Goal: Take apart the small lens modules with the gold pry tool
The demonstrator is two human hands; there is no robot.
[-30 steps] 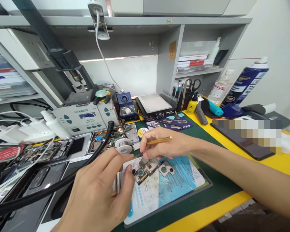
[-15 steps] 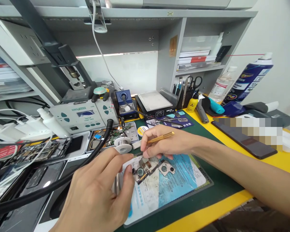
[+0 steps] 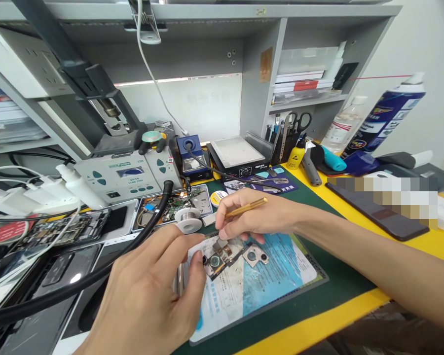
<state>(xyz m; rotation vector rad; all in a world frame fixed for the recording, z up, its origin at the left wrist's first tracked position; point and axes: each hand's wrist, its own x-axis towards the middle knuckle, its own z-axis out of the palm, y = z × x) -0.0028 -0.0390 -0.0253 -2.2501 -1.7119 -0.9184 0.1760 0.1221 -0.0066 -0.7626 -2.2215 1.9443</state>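
My right hand [image 3: 246,214] pinches a slim gold-coloured tool [image 3: 247,207] between thumb and fingers. Its back end sticks out over the hand, while its tip is hidden at the parts below. Under these fingers lies a small phone part [image 3: 216,261] with a round camera lens and a folded flex cable. Beside it, on the right, sits a silvery camera module [image 3: 255,255]. My left hand [image 3: 151,286] is curled at the left of the parts, with thumb and forefinger tips slightly apart. A silvery piece [image 3: 180,281] shows behind its fingers; whether they grip it is unclear.
A printed blue-and-white mat [image 3: 270,286] lies on the green surface. A black hose [image 3: 133,246] crosses at left. Behind stand a solder spool [image 3: 188,220], a tray of circuit boards [image 3: 198,199], a hot-air station [image 3: 128,177] and a heating plate [image 3: 237,152]. A dark phone [image 3: 377,212] lies right.
The whole view has shifted slightly. Both hands, the gold-coloured tool and the phone parts keep nearly the same places relative to one another.
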